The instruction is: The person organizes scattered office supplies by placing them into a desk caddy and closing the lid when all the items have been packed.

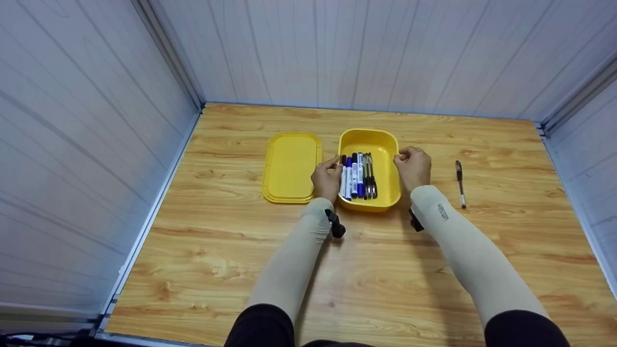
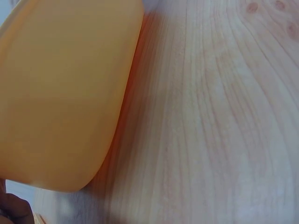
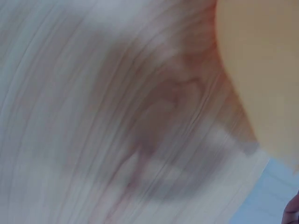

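Observation:
A yellow plastic box [image 1: 385,193] stands open on the table, with several whiteboard markers [image 1: 354,176] and black pens [image 1: 369,178] lying side by side in its left and middle part. My left hand [image 1: 327,179] grips the box's left rim. On the opposite side my right hand [image 1: 414,166] pinches the right rim with curled fingers. In the left wrist view the box's outer wall [image 2: 65,93] fills the upper left, and a bit of the left fingers [image 2: 16,207] shows below it. The right wrist view catches the wall [image 3: 266,70] and a sliver of the right hand [image 3: 292,210].
A yellow lid [image 1: 291,166] lies flat to the left of the box. One black pen [image 1: 460,183] is on the wood-grain table [image 1: 376,270] to the right of the right hand. Pale panels [image 1: 308,53] wall the table at the back and both sides.

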The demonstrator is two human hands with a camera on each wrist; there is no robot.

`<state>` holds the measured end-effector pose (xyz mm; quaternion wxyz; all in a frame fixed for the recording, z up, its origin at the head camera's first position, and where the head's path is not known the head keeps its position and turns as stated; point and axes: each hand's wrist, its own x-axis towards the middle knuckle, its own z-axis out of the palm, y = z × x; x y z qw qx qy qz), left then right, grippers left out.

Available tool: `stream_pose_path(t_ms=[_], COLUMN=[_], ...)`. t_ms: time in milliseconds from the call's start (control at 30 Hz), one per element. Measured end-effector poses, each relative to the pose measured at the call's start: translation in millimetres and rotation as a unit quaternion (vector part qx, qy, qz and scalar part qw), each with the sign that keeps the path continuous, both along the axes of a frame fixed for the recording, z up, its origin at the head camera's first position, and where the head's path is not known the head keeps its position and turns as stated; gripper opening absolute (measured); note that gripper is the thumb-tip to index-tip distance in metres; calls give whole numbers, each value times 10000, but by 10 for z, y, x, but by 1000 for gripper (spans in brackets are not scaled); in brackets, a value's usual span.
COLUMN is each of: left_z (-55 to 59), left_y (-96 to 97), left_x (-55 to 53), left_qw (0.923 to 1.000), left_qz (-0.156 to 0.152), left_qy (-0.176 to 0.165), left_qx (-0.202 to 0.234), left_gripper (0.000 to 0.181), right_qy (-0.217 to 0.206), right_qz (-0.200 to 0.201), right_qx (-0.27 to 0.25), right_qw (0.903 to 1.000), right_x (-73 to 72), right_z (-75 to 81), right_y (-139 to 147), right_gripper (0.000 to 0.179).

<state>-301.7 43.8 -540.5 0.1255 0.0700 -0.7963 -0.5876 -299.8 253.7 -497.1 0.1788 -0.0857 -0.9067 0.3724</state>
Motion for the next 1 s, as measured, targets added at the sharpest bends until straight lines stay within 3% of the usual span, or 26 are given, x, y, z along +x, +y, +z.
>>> stream_pose_path(t_ms=[300, 533, 800, 1000], left_z=[8, 0, 7, 25], left_y=[-10, 7, 5, 2], left_x=[-20, -19, -12, -2], left_qw=[10000, 9999, 9998, 10000], left_qz=[-70, -11, 30, 25], left_qy=[16, -16, 197, 40], left_qx=[58, 117, -74, -58], left_gripper=[28, 29, 27, 27], right_qy=[-295, -450, -994, -1443], right_qz=[-245, -336, -590, -1006], right_qx=[-138, 103, 130, 226], right_qw=[9992, 9984, 9932, 9841], right_x=[52, 172, 349, 477], right_z=[-39, -122, -149, -205], right_y=[313, 599, 1039, 1322], right_gripper=[21, 24, 33, 40])
